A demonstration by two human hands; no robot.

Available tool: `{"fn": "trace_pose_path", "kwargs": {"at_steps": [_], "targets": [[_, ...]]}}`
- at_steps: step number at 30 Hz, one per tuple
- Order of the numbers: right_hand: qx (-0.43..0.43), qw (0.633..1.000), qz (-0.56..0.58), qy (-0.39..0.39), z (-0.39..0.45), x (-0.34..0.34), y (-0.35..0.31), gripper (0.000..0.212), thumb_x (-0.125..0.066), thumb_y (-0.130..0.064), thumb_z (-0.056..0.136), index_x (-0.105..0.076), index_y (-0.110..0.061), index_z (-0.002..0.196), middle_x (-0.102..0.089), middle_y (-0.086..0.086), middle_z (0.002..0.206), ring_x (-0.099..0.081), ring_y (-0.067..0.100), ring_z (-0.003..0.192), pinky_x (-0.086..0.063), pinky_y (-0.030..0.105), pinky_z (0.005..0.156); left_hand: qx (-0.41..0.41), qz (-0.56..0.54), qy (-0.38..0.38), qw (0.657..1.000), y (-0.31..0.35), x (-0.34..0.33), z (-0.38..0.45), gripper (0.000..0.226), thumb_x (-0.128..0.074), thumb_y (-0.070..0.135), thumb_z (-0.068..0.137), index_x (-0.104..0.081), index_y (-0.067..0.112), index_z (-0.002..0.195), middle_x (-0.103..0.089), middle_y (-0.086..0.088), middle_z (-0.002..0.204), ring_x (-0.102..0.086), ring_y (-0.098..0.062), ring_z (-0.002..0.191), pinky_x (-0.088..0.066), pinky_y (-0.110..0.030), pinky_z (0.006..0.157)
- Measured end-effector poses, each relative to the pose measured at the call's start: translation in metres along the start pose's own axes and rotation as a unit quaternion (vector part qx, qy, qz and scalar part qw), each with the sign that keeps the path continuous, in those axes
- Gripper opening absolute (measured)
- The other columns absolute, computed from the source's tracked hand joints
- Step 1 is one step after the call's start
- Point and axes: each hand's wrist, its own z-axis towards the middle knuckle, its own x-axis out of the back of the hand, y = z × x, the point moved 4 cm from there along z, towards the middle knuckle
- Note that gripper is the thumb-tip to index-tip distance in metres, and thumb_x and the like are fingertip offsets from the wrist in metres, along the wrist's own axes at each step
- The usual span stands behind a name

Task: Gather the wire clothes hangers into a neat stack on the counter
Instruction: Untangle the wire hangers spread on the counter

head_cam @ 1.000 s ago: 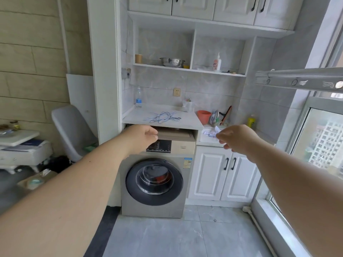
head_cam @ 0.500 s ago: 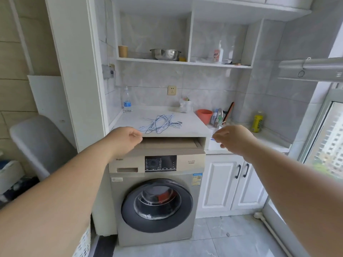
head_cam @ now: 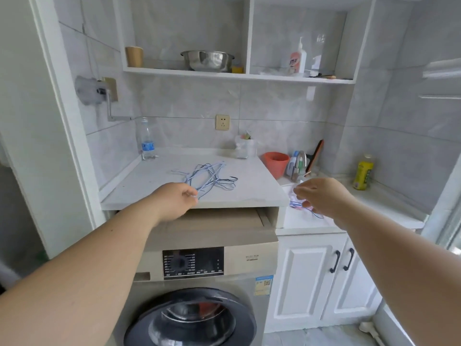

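Left hand (head_cam: 175,199) sits at the near edge of the counter (head_cam: 257,193), fingers curled together at the closest end of the wire hangers (head_cam: 208,177); whether it has actually pinched a wire or only touches it I cannot tell. Right hand (head_cam: 321,196), off at three o'clock from the left, hovers over the lower side counter with fingers loosely bent, and thin dark and blue wires show just beneath it (possibly another hanger, though no grip is visible).

Further in, at twelve o'clock from the left hand, the hangers lie in a loose tangle mid-counter, hooks and shoulders crossing one another. That tangle is the likely trouble: pulling one wire could drag the rest toward the near edge and over it, down the washing machine (head_cam: 199,283). Light, springy wire may also snag and flick sideways. Beyond, at one o'clock, an orange cup (head_cam: 275,163) stands just off the counter's corner, within reach of a careless sweep.
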Motion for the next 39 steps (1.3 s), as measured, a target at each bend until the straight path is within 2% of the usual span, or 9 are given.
{"fn": "trace_pose_path", "kwargs": {"at_steps": [3, 7, 12, 18, 22, 26, 29, 35, 39], "targets": [[0.014, 0.999, 0.010, -0.043, 0.064, -0.013, 0.007, 0.027, -0.058, -0.025, 0.085, -0.069, -0.002, 0.094, -0.067, 0.011, 0.081, -0.059, 0.022, 0.072, -0.049, 0.034, 0.068, 0.025, 0.018, 0.005, 1.000, 0.000, -0.012, 0.044, 0.033, -0.051, 0.034, 0.087, -0.058, 0.027, 0.119, -0.057, 0.000, 0.128, -0.053, -0.014, 0.098, -0.039, -0.026, 0.086], [-0.009, 0.995, 0.059, -0.086, 0.138, -0.045, 0.002, 0.014, -0.058, -0.022, 0.082, -0.069, -0.013, 0.079, -0.073, 0.014, 0.096, -0.063, 0.022, 0.075, -0.050, 0.030, 0.068, 0.062, 0.018, 0.022, 0.998, -0.012, -0.020, 0.092, 0.034, -0.049, 0.033, 0.088, -0.058, 0.026, 0.120, -0.056, 0.001, 0.130, -0.052, -0.014, 0.100, -0.039, -0.025, 0.085], [0.009, 0.990, 0.033, -0.135, 0.195, -0.118, -0.011, 0.029, -0.054, -0.019, 0.079, -0.064, 0.005, 0.093, -0.068, 0.024, 0.102, -0.056, 0.021, 0.073, -0.042, 0.033, 0.068, 0.116, 0.018, 0.027, 0.993, -0.051, -0.019, 0.148, 0.035, -0.046, 0.030, 0.089, -0.057, 0.023, 0.122, -0.059, 0.001, 0.122, -0.056, -0.016, 0.086, -0.041, -0.025, 0.071], [0.014, 0.992, 0.001, -0.128, 0.246, -0.173, -0.028, 0.018, -0.058, -0.026, 0.079, -0.070, -0.012, 0.083, -0.072, 0.015, 0.095, -0.067, 0.030, 0.085, -0.054, 0.038, 0.072, 0.122, 0.023, -0.001, 0.992, -0.095, -0.020, 0.234, 0.035, -0.044, 0.025, 0.088, -0.059, 0.019, 0.120, -0.061, -0.002, 0.120, -0.058, -0.021, 0.100, -0.040, -0.024, 0.079], [-0.009, 0.995, -0.015, -0.097, 0.279, -0.188, -0.039, 0.029, -0.055, -0.025, 0.077, -0.067, -0.001, 0.089, -0.067, 0.024, 0.088, -0.050, 0.018, 0.066, -0.040, 0.029, 0.062, 0.097, 0.054, -0.030, 0.993, -0.109, -0.023, 0.295, 0.018, -0.042, 0.019, 0.086, -0.055, 0.028, 0.093, -0.057, -0.007, 0.099, -0.053, -0.024, 0.082, -0.043, -0.028, 0.077], [-0.031, 0.995, -0.034, -0.085, 0.295, -0.210, -0.035, 0.025, -0.056, -0.027, 0.078, -0.067, -0.005, 0.083, -0.068, 0.020, 0.086, -0.050, 0.018, 0.064, -0.040, 0.027, 0.058, 0.106, 0.122, -0.053, 0.985, -0.123, -0.041, 0.340, 0.035, -0.043, 0.020, 0.088, -0.054, 0.011, 0.120, -0.057, -0.010, 0.120, -0.056, -0.026, 0.104, -0.044, -0.028, 0.082], [-0.031, 0.991, -0.080, -0.100, 0.306, -0.219, -0.032, 0.024, -0.055, -0.030, 0.080, -0.070, -0.012, 0.083, -0.063, 0.003, 0.069, -0.049, 0.018, 0.059, -0.035, 0.023, 0.050, 0.126, 0.131, -0.067, 0.981, -0.132, -0.057, 0.357, 0.037, -0.045, 0.018, 0.087, -0.052, 0.007, 0.121, -0.057, -0.010, 0.107, -0.053, -0.026, 0.086, -0.041, -0.027, 0.070], [-0.024, 0.992, -0.063, -0.104, 0.332, -0.232, -0.031, 0.016, -0.057, -0.026, 0.082, -0.071, -0.020, 0.085, -0.070, -0.002, 0.079, -0.066, 0.023, 0.083, -0.040, 0.022, 0.052, 0.162, 0.116, -0.047, 0.979, -0.142, -0.064, 0.375, 0.013, -0.044, 0.006, 0.081, -0.052, 0.007, 0.091, -0.055, -0.009, 0.085, -0.060, -0.028, 0.082, -0.042, -0.028, 0.061], [-0.009, 0.988, -0.068, -0.140, 0.345, -0.250, -0.026, 0.013, -0.057, -0.025, 0.082, -0.069, -0.021, 0.084, -0.060, -0.014, 0.071, -0.056, 0.014, 0.072, -0.041, 0.020, 0.053, 0.213, -0.077, -0.014, 0.974, -0.146, -0.061, 0.381, 0.016, -0.043, 0.002, 0.080, -0.050, 0.005, 0.066, -0.054, -0.013, 0.061, -0.054, -0.028, 0.057, -0.050, -0.029, 0.057]]}}
